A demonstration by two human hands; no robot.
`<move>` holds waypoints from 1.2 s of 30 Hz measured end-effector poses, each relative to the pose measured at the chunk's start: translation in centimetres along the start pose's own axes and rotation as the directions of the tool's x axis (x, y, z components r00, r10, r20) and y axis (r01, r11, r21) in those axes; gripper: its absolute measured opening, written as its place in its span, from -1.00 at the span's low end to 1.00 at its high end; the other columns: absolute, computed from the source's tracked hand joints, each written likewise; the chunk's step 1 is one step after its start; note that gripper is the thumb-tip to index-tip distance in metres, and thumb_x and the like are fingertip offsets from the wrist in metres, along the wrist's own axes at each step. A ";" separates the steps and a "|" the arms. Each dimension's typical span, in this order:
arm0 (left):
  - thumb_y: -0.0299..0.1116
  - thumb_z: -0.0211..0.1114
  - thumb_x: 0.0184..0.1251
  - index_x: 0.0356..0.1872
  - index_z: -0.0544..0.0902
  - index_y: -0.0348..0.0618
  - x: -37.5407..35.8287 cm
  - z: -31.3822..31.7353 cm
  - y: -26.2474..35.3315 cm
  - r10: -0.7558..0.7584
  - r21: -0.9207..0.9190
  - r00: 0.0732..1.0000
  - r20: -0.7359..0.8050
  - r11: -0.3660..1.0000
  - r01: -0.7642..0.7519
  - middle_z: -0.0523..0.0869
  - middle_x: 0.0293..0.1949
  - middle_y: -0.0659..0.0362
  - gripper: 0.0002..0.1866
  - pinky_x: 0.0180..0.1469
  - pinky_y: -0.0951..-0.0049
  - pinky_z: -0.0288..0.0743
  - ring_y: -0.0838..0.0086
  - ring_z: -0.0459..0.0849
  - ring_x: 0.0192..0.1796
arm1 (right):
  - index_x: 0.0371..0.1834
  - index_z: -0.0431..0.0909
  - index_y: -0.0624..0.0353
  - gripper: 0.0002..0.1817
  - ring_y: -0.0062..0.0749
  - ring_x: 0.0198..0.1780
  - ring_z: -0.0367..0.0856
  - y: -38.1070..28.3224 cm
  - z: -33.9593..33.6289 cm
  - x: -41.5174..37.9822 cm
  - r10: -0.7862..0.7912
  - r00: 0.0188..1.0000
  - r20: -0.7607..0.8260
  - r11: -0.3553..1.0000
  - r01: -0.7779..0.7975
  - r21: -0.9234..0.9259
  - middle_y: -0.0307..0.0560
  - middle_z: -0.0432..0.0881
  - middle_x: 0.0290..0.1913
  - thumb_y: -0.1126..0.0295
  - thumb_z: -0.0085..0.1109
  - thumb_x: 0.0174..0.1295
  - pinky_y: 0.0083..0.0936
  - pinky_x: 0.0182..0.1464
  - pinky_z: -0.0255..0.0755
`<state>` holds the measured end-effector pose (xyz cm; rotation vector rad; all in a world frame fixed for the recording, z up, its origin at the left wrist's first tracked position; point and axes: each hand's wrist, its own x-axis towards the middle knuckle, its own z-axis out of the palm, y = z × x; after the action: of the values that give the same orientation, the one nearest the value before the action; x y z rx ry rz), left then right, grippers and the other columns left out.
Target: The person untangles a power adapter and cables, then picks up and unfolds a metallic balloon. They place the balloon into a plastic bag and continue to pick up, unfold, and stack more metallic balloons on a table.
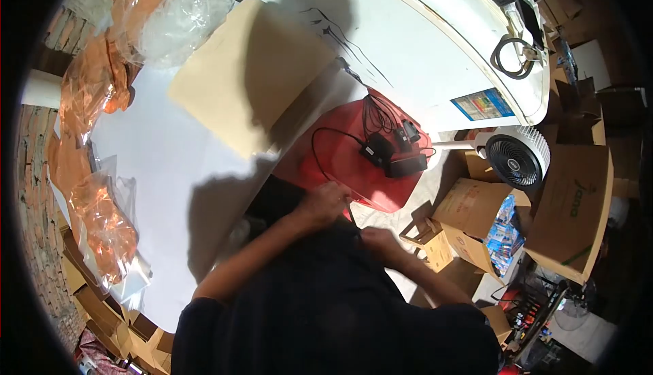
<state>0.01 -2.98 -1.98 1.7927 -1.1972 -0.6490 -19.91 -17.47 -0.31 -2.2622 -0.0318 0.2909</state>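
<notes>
My left hand (325,203) is closed in front of my dark shirt, its fingers pinching the end of something thin and dark, perhaps a cable. Just right of it and lower, my right hand (381,244) is closed too, near the other end of that thin dark thing. Beyond both hands lies a red surface (333,120) with black power adapters (376,150) and a bundle of black cables (374,113) on it. One black cable curves from an adapter toward my left hand. Whether it joins the thing I hold is hard to make out.
A cream sheet (218,82) lies on the white table (149,150) at the left, beside orange material in clear plastic (102,225). A white appliance (408,55) stands beyond. To the right are a fan (515,160), an open carton (469,205) of blue packets and a large cardboard box (568,205).
</notes>
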 end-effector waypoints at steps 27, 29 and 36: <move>-0.13 0.29 0.27 0.20 0.53 -0.04 3.0 0.6 3.0 0.198 -0.163 0.739 0.643 0.979 -0.121 0.64 0.02 0.13 -0.51 0.20 0.30 0.37 0.26 0.58 0.09 | -0.12 0.48 0.32 -0.72 -0.52 -0.36 0.54 -24.0 -26.5 28.2 -0.073 0.448 -0.891 0.346 0.849 0.399 -0.11 0.59 -0.36 0.29 0.08 0.30 -0.60 -0.35 0.43; -0.17 0.33 0.26 0.25 0.49 -0.05 1.6 3.9 -0.8 0.186 -0.182 0.815 0.548 0.978 -0.100 0.64 0.04 0.05 -0.46 0.12 0.24 0.47 0.17 0.62 0.06 | -0.11 0.50 0.30 -0.69 -0.51 -0.35 0.55 -22.2 -28.2 28.8 0.034 0.625 -0.780 0.331 0.729 0.599 -0.11 0.60 -0.35 0.27 0.17 0.23 -0.58 -0.35 0.44; -0.23 0.29 0.32 0.19 0.58 0.04 -4.7 -7.5 4.8 0.110 0.245 0.968 0.225 0.955 -0.166 0.70 -0.11 0.00 -0.59 -0.07 0.14 0.58 0.10 0.69 -0.08 | -0.11 0.53 0.16 -0.67 -0.66 -0.47 0.43 -9.7 -30.3 23.0 -0.063 0.816 -0.575 0.791 0.392 0.469 -0.33 0.54 -0.42 0.10 0.00 0.43 -0.68 -0.46 0.29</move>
<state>1.78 3.31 5.68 1.8676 -1.6008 -0.6324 9.87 -31.07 21.36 -1.6315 0.0565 -0.4356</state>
